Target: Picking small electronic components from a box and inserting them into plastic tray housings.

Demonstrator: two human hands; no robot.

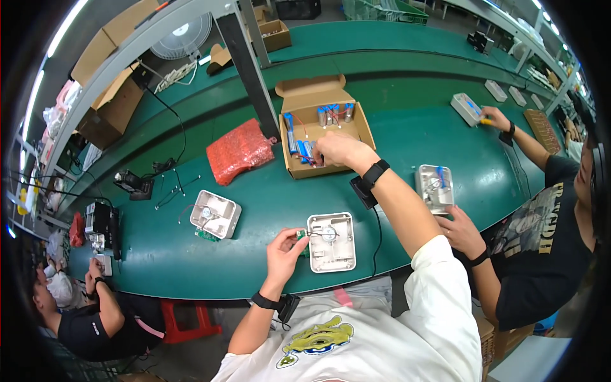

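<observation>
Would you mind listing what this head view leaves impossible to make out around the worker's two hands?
- Head view: what the right hand grasps inside the cardboard box; its own fingers cover the blue cells there.
- Head view: the small green part at the left hand is too small to identify.
- Head view: details inside the white housing are too small.
- Head view: the box's near inner wall is hidden by the right hand.

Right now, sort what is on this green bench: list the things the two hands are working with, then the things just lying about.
In hand:
- left hand on small green circuit board
- white housing beside it
- right hand in cardboard box of blue cylindrical parts

Lying about:
- second white housing
- red bubble-wrap bag
- desk fan
</observation>
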